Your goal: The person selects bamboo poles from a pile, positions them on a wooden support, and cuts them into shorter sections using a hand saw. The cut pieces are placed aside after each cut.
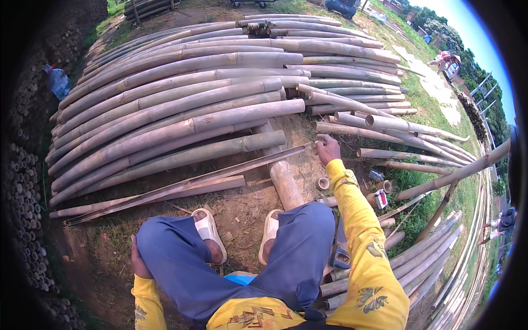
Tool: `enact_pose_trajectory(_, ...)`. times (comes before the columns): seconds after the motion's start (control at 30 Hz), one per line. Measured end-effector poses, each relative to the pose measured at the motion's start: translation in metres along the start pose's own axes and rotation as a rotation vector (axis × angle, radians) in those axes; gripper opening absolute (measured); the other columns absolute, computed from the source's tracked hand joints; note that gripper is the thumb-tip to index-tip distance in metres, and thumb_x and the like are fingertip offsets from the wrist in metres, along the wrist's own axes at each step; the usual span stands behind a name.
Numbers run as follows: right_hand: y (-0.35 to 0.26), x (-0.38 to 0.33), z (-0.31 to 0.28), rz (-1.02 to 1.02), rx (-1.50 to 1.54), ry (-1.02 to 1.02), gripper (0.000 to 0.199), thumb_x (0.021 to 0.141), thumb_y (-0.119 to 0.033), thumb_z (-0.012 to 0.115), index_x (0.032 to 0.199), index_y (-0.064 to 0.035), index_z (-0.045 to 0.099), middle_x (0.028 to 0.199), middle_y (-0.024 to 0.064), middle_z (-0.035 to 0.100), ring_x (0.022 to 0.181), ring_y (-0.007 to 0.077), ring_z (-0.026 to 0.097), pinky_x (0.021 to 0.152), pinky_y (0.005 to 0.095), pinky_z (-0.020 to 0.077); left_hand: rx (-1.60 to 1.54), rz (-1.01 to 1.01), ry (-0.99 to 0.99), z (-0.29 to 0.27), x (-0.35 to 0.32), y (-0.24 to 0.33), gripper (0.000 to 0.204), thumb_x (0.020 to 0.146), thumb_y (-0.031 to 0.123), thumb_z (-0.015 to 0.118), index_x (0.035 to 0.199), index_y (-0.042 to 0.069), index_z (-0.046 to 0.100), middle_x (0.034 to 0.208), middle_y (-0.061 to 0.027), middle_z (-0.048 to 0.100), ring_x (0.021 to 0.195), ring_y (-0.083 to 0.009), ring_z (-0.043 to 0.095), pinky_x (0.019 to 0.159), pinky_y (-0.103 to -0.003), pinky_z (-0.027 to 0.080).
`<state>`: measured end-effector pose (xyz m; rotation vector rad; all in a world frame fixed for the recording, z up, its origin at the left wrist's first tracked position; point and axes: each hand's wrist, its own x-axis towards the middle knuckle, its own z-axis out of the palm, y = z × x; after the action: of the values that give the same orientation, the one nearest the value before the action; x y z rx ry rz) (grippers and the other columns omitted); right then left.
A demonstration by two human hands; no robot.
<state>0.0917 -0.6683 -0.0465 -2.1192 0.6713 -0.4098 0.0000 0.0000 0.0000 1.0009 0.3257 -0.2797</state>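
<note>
So the whole thing hinges on the near end of the split bamboo [242, 166]. It lies on a long slant, from the lower left of the pile up to just right of the frame's middle, and seems to cross over the fat log [287, 186] on its way. Its upper-right tip sits right beside the right hand [327, 149], just off to that hand's left, so the long axis runs away leftward from the grip. Fingers there look curled in, but I honestly can't tell if they're pinching the tip or just next to it. Left hand [139, 260] is down in the lower left, against the left knee [155, 236], well apart from the bamboo; can't make out its finger spread. Right hand's clearly the nearer one.
</note>
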Motion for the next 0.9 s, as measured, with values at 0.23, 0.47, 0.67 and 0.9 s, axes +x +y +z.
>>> enact_pose_trajectory(0.23, 0.031, 0.184, 0.055, 0.149, -0.004, 0.195, 0.076, 0.093, -0.048, 0.068, 0.147, 0.0030, 0.052, 0.133, 0.0252, 0.065, 0.127, 0.0379, 0.061, 0.109, 0.0411, 0.0452, 0.422, 0.168, -0.194, 0.057, 0.081, 0.020, 0.061, 0.111, 0.046, 0.036, 0.134, -0.007, 0.057, 0.124, -0.0202, 0.069, 0.107, -0.0229, 0.068, 0.095, -0.036, 0.053)
enact_pose_trajectory(0.47, 0.035, 0.211, 0.074, 0.397, 0.356, 0.037, 0.062, 0.098, -0.054, 0.063, 0.126, 0.0007, 0.065, 0.102, 0.0127, 0.071, 0.071, 0.0227, 0.067, 0.048, 0.0333, 0.0503, 0.459, 0.046, 0.226, 0.031, 0.253, 0.015, 0.052, 0.103, 0.048, 0.057, 0.125, 0.001, 0.060, 0.109, -0.0092, 0.073, 0.083, -0.0109, 0.067, 0.070, -0.025, 0.052)
enact_pose_trajectory(0.67, 0.057, 0.193, 0.025, 0.434, 0.343, -0.033, 0.037, 0.097, -0.042, 0.070, 0.103, -0.0055, 0.068, 0.074, 0.0032, 0.060, 0.053, 0.0126, 0.054, 0.043, 0.0257, 0.0427, 0.176, 0.000, 0.440, 0.030, 0.348, 0.009, 0.088, 0.086, 0.070, 0.067, 0.132, -0.004, 0.057, 0.109, -0.0156, 0.072, 0.065, -0.0117, 0.056, 0.052, -0.026, 0.042)
enact_pose_trajectory(0.9, 0.022, 0.033, -0.012, 0.202, 0.693, -0.188, 0.020, 0.104, -0.031, 0.065, 0.107, -0.0109, 0.067, 0.087, -0.0026, 0.067, 0.063, 0.0056, 0.056, 0.057, 0.0189, 0.0440, 0.042, 0.111, 0.674, 0.043, 0.315, 0.006, 0.059, 0.069, 0.058, 0.083, 0.098, 0.010, 0.065, 0.074, 0.0005, 0.047, 0.057, -0.0125, 0.043, 0.049, -0.030, 0.031)
